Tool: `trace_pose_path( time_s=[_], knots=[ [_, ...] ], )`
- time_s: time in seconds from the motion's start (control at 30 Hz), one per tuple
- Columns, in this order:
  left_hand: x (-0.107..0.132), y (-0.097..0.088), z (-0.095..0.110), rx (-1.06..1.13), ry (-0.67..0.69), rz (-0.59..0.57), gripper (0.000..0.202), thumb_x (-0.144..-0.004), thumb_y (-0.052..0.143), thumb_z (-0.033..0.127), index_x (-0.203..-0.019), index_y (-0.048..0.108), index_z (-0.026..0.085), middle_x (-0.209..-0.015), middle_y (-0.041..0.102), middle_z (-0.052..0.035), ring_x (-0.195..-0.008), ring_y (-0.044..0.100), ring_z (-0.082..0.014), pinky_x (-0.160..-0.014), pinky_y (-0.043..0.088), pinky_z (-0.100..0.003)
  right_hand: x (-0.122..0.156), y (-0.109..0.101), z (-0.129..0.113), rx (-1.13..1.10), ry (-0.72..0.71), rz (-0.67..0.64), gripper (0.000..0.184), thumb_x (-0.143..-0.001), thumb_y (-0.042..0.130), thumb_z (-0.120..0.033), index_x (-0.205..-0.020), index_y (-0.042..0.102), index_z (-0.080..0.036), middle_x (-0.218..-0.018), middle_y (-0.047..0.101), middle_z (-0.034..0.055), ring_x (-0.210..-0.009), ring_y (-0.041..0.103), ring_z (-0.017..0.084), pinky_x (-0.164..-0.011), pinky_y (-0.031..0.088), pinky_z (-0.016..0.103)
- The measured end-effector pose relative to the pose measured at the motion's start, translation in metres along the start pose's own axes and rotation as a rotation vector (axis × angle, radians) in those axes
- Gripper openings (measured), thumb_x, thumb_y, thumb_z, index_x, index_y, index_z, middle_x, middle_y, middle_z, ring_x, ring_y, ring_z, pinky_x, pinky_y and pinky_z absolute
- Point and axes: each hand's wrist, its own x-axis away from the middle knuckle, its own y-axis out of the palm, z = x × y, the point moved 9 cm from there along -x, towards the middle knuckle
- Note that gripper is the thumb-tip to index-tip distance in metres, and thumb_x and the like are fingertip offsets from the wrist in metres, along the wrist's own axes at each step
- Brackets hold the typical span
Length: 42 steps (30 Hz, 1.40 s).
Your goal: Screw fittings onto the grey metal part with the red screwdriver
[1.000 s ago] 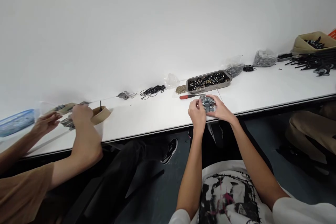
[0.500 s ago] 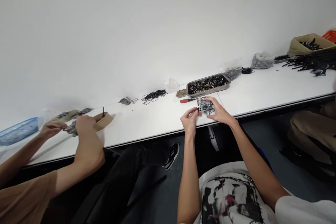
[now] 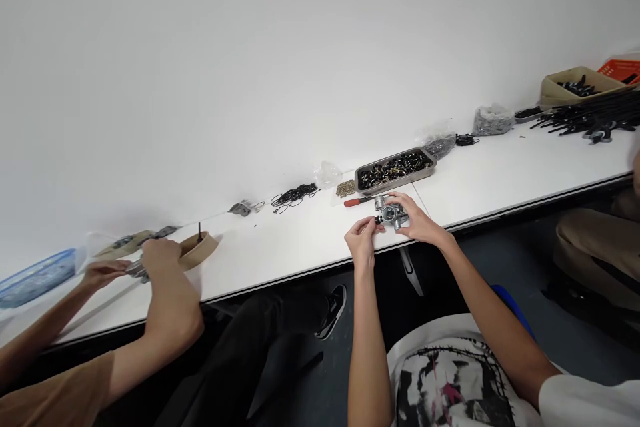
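Observation:
My right hand [image 3: 417, 219] grips a small grey metal part [image 3: 390, 213] just above the front edge of the white table [image 3: 300, 240]. My left hand [image 3: 361, 237] is pinched on a small black piece [image 3: 379, 220] at the left side of that part. A red-handled screwdriver [image 3: 359, 201] lies on the table just behind my hands. Behind it stands a grey metal tray [image 3: 394, 171] filled with dark small parts.
A co-worker's hands [image 3: 150, 260] work at the far left beside a tan cardboard ring [image 3: 197, 250] and a blue bin [image 3: 35, 277]. Black rings [image 3: 293, 195], a brass pile [image 3: 345, 188], plastic bags [image 3: 493, 120], black rods [image 3: 590, 117] and boxes line the table's back.
My left hand moved off the metal part to its left side and pinched a small black piece there. The view shifted a little; the co-worker's hands kept working.

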Motion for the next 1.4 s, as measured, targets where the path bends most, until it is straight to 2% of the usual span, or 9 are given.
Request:
trace_pose_path(
  time_s=[0.1, 0.33, 0.6, 0.8, 1.13, 1.4],
  knots=[
    [0.000, -0.001, 0.001, -0.037, 0.023, 0.015, 0.033, -0.057, 0.088, 0.036, -0.074, 0.075, 0.011, -0.054, 0.069, -0.0023, -0.049, 0.063, -0.0140, -0.061, 0.052, -0.030, 0.001, 0.002, -0.001, 0.010, -0.001, -0.003, 0.070, -0.070, 0.062, -0.002, -0.134, 0.052, -0.030, -0.158, 0.038, 0.0072, -0.153, 0.033, 0.024, -0.129, 0.027, 0.047],
    [0.003, -0.001, 0.003, -0.101, 0.041, -0.015, 0.036, -0.061, 0.085, 0.040, -0.079, 0.076, 0.010, -0.054, 0.068, -0.0007, -0.052, 0.062, -0.0125, -0.067, 0.052, -0.030, 0.003, 0.002, -0.002, 0.016, -0.014, -0.003, 0.073, -0.070, 0.061, -0.001, -0.136, 0.051, -0.030, -0.159, 0.037, 0.0066, -0.154, 0.031, 0.023, -0.130, 0.025, 0.047],
    [0.005, 0.006, -0.001, -0.075, 0.000, -0.070, 0.040, -0.062, 0.086, 0.041, -0.084, 0.073, 0.010, -0.062, 0.074, -0.0079, -0.057, 0.072, -0.0222, -0.068, 0.059, -0.037, -0.001, -0.002, 0.002, -0.021, 0.015, 0.007, 0.071, -0.069, 0.065, -0.006, -0.135, 0.052, -0.028, -0.155, 0.042, 0.0083, -0.151, 0.036, 0.025, -0.128, 0.027, 0.048],
    [0.011, 0.005, 0.008, -0.082, 0.119, -0.021, 0.034, -0.066, 0.085, 0.038, -0.086, 0.076, 0.012, -0.070, 0.078, -0.0080, -0.066, 0.075, -0.0215, -0.076, 0.060, -0.036, -0.001, -0.003, 0.003, -0.014, 0.012, 0.005, 0.068, -0.070, 0.067, -0.008, -0.134, 0.053, -0.029, -0.156, 0.041, 0.0071, -0.151, 0.037, 0.025, -0.127, 0.029, 0.047],
    [0.009, 0.009, 0.006, -0.076, 0.117, -0.011, 0.034, -0.068, 0.081, 0.039, -0.083, 0.073, 0.011, -0.056, 0.071, -0.0043, -0.050, 0.067, -0.0171, -0.062, 0.055, -0.031, -0.001, -0.005, -0.001, 0.012, 0.028, 0.003, 0.063, -0.072, 0.071, -0.010, -0.130, 0.055, -0.029, -0.158, 0.040, 0.0078, -0.152, 0.035, 0.025, -0.128, 0.028, 0.046],
    [0.008, 0.000, 0.009, -0.079, 0.166, 0.130, 0.028, -0.068, 0.079, 0.034, -0.084, 0.070, 0.013, -0.059, 0.069, -0.0017, -0.052, 0.065, -0.0150, -0.060, 0.054, -0.029, -0.002, -0.007, -0.006, 0.025, 0.039, -0.011, 0.064, -0.072, 0.070, -0.011, -0.132, 0.054, -0.028, -0.157, 0.040, 0.0087, -0.152, 0.036, 0.026, -0.128, 0.028, 0.048]
  ],
)
